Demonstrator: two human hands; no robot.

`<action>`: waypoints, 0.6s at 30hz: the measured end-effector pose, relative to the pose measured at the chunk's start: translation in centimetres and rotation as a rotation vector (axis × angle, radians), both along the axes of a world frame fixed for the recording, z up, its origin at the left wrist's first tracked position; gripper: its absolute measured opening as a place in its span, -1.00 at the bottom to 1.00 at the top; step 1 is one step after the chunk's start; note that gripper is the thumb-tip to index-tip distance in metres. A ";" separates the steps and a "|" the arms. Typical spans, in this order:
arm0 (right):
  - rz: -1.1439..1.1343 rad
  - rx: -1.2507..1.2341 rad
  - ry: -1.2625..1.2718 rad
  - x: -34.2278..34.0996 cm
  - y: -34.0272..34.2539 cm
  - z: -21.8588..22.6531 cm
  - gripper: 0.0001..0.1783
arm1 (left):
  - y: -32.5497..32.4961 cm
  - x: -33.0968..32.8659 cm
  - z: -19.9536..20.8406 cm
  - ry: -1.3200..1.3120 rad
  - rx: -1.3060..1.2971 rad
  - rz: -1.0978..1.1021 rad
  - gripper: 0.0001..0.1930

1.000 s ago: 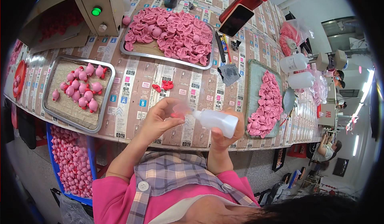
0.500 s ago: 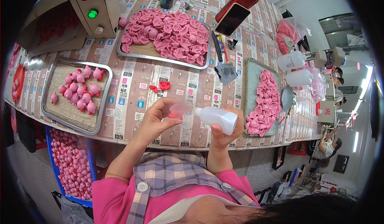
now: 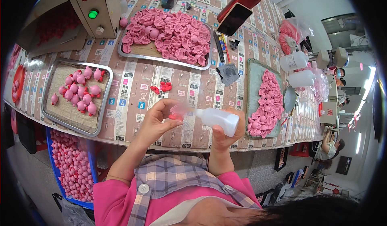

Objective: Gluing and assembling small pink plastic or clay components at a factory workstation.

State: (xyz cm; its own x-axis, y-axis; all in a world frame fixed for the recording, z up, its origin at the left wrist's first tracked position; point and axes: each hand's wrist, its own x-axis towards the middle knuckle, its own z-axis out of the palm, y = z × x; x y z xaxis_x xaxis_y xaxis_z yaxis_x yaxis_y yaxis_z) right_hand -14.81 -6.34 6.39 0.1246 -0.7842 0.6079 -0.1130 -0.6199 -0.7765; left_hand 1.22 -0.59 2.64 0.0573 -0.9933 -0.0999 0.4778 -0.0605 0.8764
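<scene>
My left hand (image 3: 158, 120) pinches a small red piece (image 3: 174, 116) between thumb and fingers, just above the table's near edge. My right hand (image 3: 225, 131) grips a white squeeze bottle (image 3: 215, 119) lying sideways, its clear nozzle pointing left at the red piece. A few more small red pieces (image 3: 162, 87) lie on the paper-covered table (image 3: 133, 81) just beyond my hands.
A metal tray (image 3: 52, 113) of pink toy figures sits at left, a large tray (image 3: 137, 53) of pink shells at the back, another tray (image 3: 252, 85) at right. A blue crate (image 3: 92, 165) of pink parts stands below. Two white bottles (image 3: 294, 61), a red device (image 3: 242, 6) and a control box (image 3: 96, 8) are around. A person (image 3: 328, 147) sits far right.
Both hands stayed together at the table edge, shifting very slightly; the bottle's nozzle remains at the red piece.
</scene>
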 end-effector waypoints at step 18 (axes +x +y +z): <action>-0.035 -0.109 0.090 -1.0 -0.2 -0.1 -0.48 | 0.0 0.1 -0.4 -0.002 -0.013 0.060 -0.57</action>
